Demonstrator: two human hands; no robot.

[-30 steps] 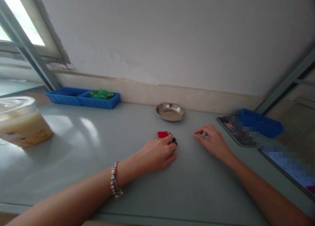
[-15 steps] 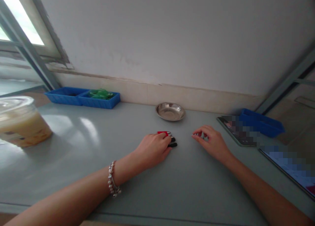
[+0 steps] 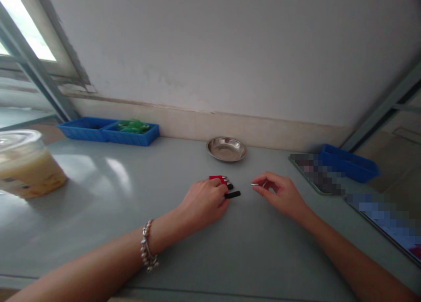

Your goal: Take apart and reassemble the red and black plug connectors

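My left hand (image 3: 204, 202) lies low over the grey table, fingers closed round the near end of a slim black stick-shaped piece (image 3: 233, 195), which points right. Under and beyond its fingertips are several small red pieces with silver ends (image 3: 215, 178) and another dark-tipped piece (image 3: 230, 186); my fingers partly cover them. To the right, my right hand (image 3: 281, 193) pinches a small silver metal piece (image 3: 255, 184) between thumb and forefinger. A short gap separates that silver piece from the black piece. The exact kind of these small parts cannot be made out.
A round steel dish (image 3: 226, 149) stands beyond my hands near the wall. Blue trays (image 3: 131, 139) at back left hold green items; another blue tray (image 3: 350, 164) is at back right. Two screened devices, a phone (image 3: 311, 172) and a tablet (image 3: 384, 227), lie right. A lidded plastic cup (image 3: 29, 170) stands left.
My right hand has moved slightly left and down, bringing the silver piece nearer my left hand. The black piece now sticks out farther and tilts up to the right.
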